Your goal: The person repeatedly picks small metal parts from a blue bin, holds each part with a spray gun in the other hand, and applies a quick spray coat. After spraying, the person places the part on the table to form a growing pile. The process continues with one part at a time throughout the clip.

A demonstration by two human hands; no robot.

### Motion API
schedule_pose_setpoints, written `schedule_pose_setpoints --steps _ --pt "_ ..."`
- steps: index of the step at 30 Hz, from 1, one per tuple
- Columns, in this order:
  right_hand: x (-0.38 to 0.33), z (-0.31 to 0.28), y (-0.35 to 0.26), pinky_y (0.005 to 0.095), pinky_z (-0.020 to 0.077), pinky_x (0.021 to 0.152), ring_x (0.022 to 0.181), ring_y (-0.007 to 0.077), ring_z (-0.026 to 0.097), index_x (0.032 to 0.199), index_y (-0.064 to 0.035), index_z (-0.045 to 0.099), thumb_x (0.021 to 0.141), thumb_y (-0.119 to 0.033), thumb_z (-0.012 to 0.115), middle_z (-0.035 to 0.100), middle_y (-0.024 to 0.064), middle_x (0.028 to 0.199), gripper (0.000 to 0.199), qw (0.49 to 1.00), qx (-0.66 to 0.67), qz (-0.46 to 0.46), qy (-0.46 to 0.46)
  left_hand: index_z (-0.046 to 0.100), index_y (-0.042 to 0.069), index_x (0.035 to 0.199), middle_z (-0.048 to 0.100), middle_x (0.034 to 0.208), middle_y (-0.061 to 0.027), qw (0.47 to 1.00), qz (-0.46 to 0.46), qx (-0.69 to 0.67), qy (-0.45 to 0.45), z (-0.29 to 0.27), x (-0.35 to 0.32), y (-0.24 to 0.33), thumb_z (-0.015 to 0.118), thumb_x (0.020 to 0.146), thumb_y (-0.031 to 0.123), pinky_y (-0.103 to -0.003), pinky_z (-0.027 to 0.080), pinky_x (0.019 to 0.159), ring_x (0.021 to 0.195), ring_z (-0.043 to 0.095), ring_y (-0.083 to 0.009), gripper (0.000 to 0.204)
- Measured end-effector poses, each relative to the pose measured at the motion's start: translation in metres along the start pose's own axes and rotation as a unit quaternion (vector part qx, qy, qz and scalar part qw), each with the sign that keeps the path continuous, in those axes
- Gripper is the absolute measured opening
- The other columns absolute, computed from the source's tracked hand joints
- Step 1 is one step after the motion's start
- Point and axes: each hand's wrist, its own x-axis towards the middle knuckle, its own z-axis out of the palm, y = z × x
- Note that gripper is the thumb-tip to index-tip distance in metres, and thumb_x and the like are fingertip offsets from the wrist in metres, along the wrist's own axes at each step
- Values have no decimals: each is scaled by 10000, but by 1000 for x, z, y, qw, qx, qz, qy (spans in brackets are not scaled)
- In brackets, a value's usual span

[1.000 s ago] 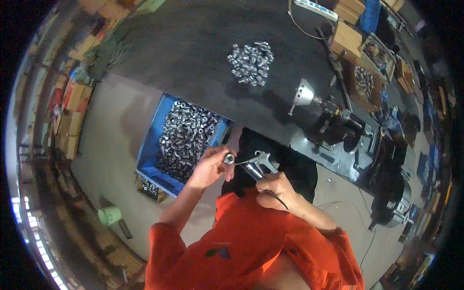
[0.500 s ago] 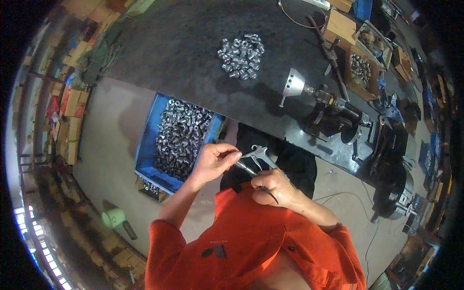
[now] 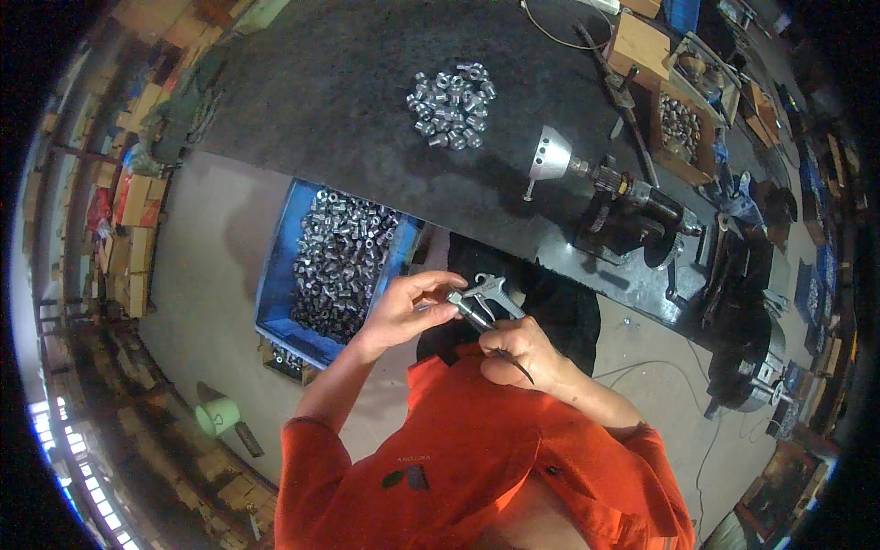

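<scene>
My left hand point(image 3: 411, 310) is closed in a pinch, thumb and fingertips on a small shiny metal fitting point(image 3: 455, 298). The fitting sits at the tip of a slim cylindrical metal tool point(image 3: 475, 318); whether it is on the tip or only touching cannot be told. My right hand point(image 3: 521, 352) wraps round that tool, and a thin dark tail sticks out below the fist. Just beyond it is a grey air blow gun point(image 3: 493, 288), its handle running down behind my right fingers. Whether that hand also grips the gun is hidden.
A blue bin point(image 3: 276, 286) full of metal fittings stands left of my hands. A pile of fittings point(image 3: 450, 106) lies on the dark workbench point(image 3: 312, 101). A machine with a silver conical head point(image 3: 550, 154) is to the right, near a box of small parts point(image 3: 680, 126).
My left fingers have shifted and spread around the tool's tip, so the fitting there now shows. My right hand and the blow gun have hardly moved.
</scene>
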Motion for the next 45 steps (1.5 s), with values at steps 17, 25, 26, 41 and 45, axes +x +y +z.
schedule_pose_setpoints --steps 17,25,26,41,45 --pt "-5 -10 -13 338 192 397 407 214 304 482 -101 297 483 -20 528 273 49 504 245 982 68 -126 126 630 39 855 558 618 -59 839 168 468 220 -21 9 -18 691 629 31 -269 412 474 478 501 -128 235" --pt "-4 -7 -12 347 249 407 435 236 371 510 -81 357 528 -43 593 329 66 524 240 984 56 -107 128 616 61 823 546 602 -45 820 198 500 196 -16 8 -21 683 550 28 -324 435 490 513 533 -213 284" --pt "-4 -9 -12 357 265 415 449 247 386 523 -77 383 558 -54 614 346 74 534 235 988 56 -95 112 624 54 826 525 577 -41 816 213 501 196 -16 8 -21 689 543 25 -313 417 471 484 509 -198 292" --pt "7 5 12 360 370 391 457 235 468 501 -96 423 515 -101 635 387 68 535 213 965 -132 -187 126 637 109 809 529 513 -90 813 126 514 245 -7 23 -19 663 607 85 -319 441 444 454 569 -213 205" --pt "0 -3 5 345 323 361 437 210 425 493 -98 386 483 -95 628 340 46 521 242 953 -138 -195 187 652 97 810 546 532 -100 830 45 477 286 -30 32 -4 651 645 119 -332 444 464 482 574 -242 166"
